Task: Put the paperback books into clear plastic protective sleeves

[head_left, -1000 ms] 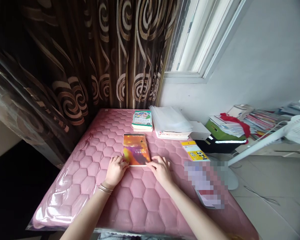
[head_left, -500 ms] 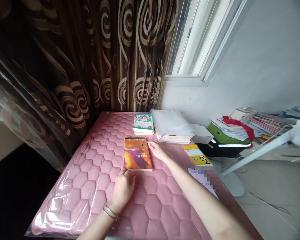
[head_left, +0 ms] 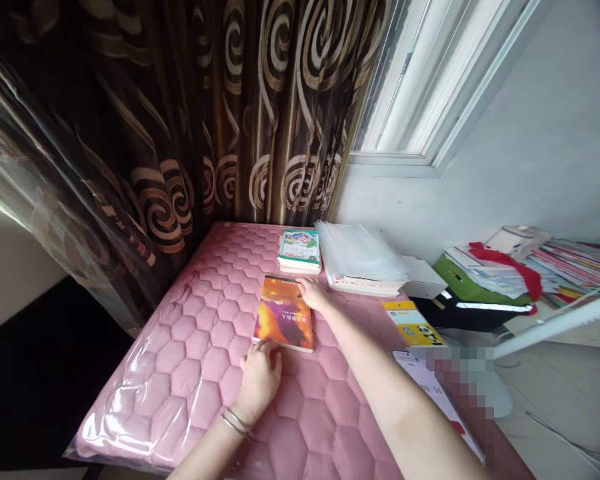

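An orange and purple book (head_left: pixel 284 314) lies flat on the pink quilted table cover (head_left: pixel 205 373). My left hand (head_left: pixel 260 381) rests on the cover with its fingertips touching the book's near edge, fingers loosely curled. My right hand (head_left: pixel 314 293) reaches across and lies on the book's far right corner, fingers flat. A bracelet sits on my left wrist.
Behind the book are a green-covered book stack (head_left: pixel 300 249) and a pile of papers under clear sleeves (head_left: pixel 363 257). A yellow booklet (head_left: pixel 413 325) and a white sheet (head_left: pixel 430 387) lie at the right edge. A dark patterned curtain (head_left: pixel 205 113) hangs behind; cluttered books (head_left: pixel 540 267) stand right.
My right hand went from the book's near edge to its far right corner. My left hand drew back a little to the near edge. The book is turned slightly.
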The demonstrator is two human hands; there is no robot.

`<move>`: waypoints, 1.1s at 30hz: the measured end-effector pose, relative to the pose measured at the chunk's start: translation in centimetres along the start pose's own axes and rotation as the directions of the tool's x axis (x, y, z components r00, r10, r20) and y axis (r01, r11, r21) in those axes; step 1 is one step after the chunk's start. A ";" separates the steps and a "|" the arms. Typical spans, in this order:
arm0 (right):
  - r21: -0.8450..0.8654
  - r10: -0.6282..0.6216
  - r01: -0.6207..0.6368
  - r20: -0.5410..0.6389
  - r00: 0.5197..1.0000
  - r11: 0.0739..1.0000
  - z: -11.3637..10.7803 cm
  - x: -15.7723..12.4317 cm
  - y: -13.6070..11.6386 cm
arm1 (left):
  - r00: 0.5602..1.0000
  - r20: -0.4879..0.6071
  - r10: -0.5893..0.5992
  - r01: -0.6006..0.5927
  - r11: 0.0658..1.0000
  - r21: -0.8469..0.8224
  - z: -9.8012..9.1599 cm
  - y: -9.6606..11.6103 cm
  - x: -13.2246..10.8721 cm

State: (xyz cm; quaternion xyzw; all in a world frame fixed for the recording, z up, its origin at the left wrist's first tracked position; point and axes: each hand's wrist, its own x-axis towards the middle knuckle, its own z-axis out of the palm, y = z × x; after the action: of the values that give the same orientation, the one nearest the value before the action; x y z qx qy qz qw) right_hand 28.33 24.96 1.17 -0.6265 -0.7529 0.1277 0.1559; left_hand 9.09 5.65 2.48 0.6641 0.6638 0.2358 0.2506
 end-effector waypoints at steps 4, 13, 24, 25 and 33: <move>-0.029 0.070 -0.072 -0.051 0.996 0.997 -0.9 -1.8 0.7 | 0.999 -0.044 -0.018 0.021 0.997 0.070 -0.9 -1.3 1.4; -0.034 0.262 -0.271 -0.159 0.952 0.962 -0.2 -11.3 1.0 | 0.999 -0.033 -0.013 0.017 0.992 0.128 -4.0 -3.8 7.0; 0.163 0.236 -0.192 -0.322 0.917 0.968 2.6 -16.5 -1.0 | 0.993 -0.007 0.116 -0.115 0.992 0.055 -4.3 -5.9 11.2; 0.188 0.240 -0.187 -0.319 0.917 0.964 2.5 -16.4 -0.8 | 0.993 -0.021 0.117 -0.116 0.992 0.044 -4.4 -6.0 10.8; 0.047 0.129 -0.120 -0.357 0.925 0.992 1.6 -17.5 -3.0 | 0.957 -0.160 0.240 -0.252 0.966 -0.055 -4.2 -6.5 6.1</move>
State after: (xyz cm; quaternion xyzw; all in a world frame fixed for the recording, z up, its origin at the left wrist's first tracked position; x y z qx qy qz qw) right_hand 27.84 7.20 -0.46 -0.6838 -0.6688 0.0298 0.2903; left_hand 1.46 11.78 1.31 0.7117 0.5839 0.3399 0.1925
